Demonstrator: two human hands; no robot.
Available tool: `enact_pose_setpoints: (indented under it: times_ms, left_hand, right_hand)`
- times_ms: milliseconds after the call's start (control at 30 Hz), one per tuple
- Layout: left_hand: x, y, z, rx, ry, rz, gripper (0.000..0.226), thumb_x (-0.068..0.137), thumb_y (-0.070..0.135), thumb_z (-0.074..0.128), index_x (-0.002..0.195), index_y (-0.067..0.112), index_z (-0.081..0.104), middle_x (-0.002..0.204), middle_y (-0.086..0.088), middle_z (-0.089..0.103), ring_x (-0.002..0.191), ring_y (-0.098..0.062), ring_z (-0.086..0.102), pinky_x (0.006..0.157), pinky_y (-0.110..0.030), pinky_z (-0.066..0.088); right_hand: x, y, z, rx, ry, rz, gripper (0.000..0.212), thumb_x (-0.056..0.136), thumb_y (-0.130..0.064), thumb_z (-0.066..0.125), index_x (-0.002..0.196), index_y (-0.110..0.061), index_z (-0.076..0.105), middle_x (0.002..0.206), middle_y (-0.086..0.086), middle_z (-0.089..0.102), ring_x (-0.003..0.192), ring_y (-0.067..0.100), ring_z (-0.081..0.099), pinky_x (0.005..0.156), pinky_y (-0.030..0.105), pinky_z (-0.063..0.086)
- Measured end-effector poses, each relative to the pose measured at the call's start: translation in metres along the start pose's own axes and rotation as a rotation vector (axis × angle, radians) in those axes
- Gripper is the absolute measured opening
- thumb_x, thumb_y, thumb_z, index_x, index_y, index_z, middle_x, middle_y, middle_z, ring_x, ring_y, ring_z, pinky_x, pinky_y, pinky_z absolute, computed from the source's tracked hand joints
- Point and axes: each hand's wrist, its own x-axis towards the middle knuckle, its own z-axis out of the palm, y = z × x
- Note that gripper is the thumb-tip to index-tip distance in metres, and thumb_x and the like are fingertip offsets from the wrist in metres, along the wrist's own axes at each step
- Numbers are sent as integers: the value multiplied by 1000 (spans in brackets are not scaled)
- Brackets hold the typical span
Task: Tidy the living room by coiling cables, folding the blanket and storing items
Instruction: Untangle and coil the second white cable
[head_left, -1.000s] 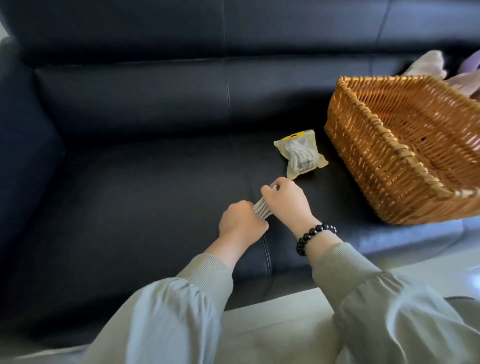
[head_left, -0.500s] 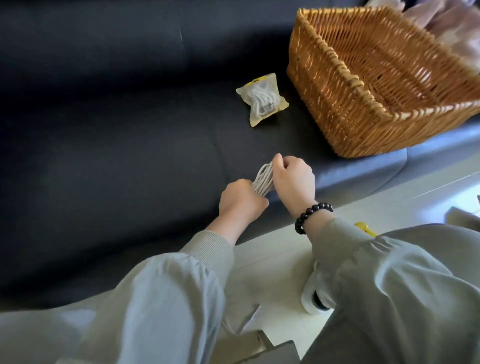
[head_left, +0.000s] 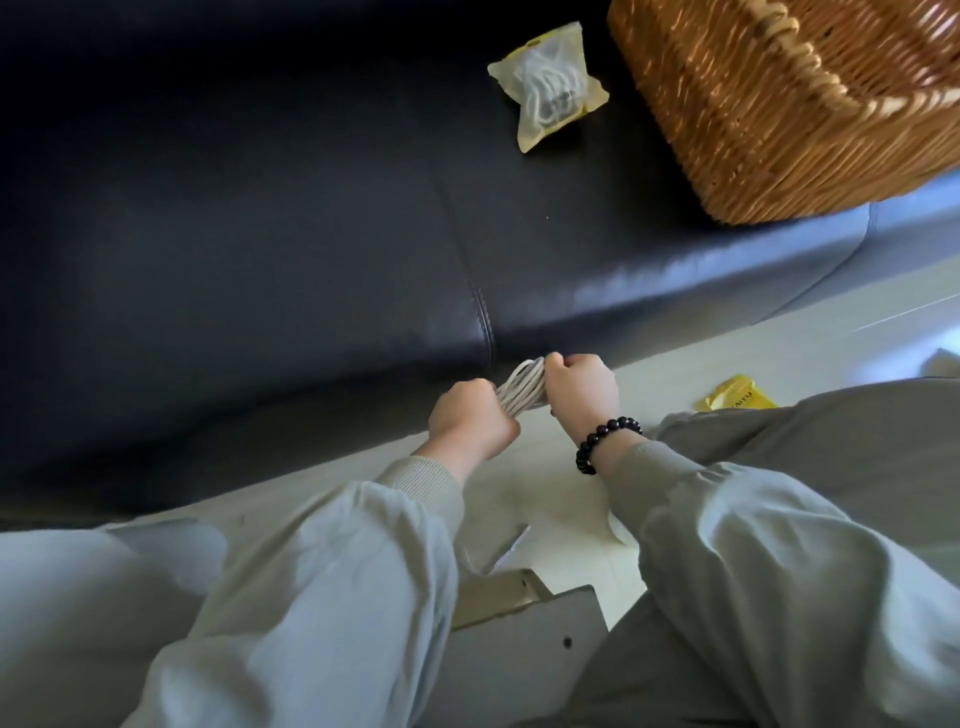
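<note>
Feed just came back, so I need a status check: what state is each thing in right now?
White cable: coiled, held in both hands.
Left hand: grips the cable.
Right hand: grips the cable.
Pouch: lies on sofa, cable inside.
Basket: upright on sofa, contents unseen.

The white cable (head_left: 522, 387) is bunched into a tight bundle of loops, one end gripped in the curled fingers of the left hand (head_left: 470, 418), the other in the right hand (head_left: 582, 387). Another coiled cable, in a clear bag (head_left: 545, 85), lies flat well beyond the fingers, near the wicker basket (head_left: 753, 130).
</note>
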Motion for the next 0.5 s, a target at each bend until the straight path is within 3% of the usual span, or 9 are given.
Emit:
enact_pose_setpoints:
  times_ms: [300, 500]
  left_hand:
    - [19, -43, 26, 92, -59, -112, 20, 72, 16, 58, 91, 18, 65, 89, -3, 65, 85, -28, 61, 67, -26, 45]
    - [24, -65, 44, 130, -102, -191, 9, 74, 14, 58, 83, 18, 59, 81, -2, 61, 77, -27, 56, 64, -25, 42]
  right_hand:
    - [15, 34, 53, -134, -184, 122, 37, 88, -32, 36, 78, -3, 57, 79, 16, 66, 75, 35, 65, 75, 36, 54]
    - [13, 52, 80, -190, -327, 203, 27, 84, -27, 40, 66, -9, 47, 78, 14, 65, 79, 34, 67, 75, 40, 54]
